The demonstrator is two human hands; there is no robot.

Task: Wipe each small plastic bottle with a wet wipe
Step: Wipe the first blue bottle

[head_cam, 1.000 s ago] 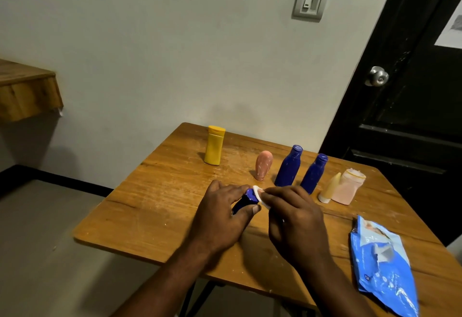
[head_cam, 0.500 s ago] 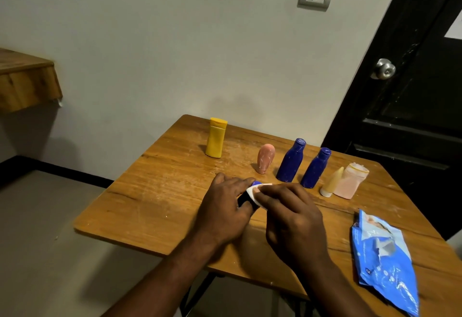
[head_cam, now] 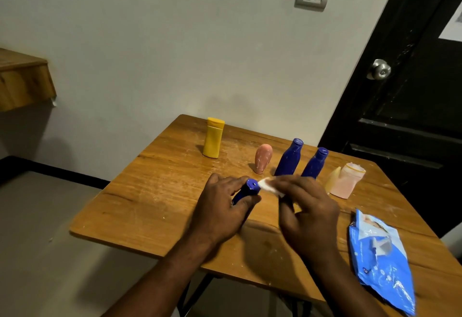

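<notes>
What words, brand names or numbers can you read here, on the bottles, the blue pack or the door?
No text is readable.
Blue wipe pack: print too blurred to read.
Paper on the door: cut off, nothing legible.
Yellow bottle, pink bottle, standing blue bottles: no readable lettering.
Blue bottle held in the left hand: none visible.

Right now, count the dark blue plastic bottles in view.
3. One dark blue plastic bottle is gripped in the left hand; a taller blue bottle and a shorter blue bottle stand upright behind the hands. None appears hidden.
</notes>
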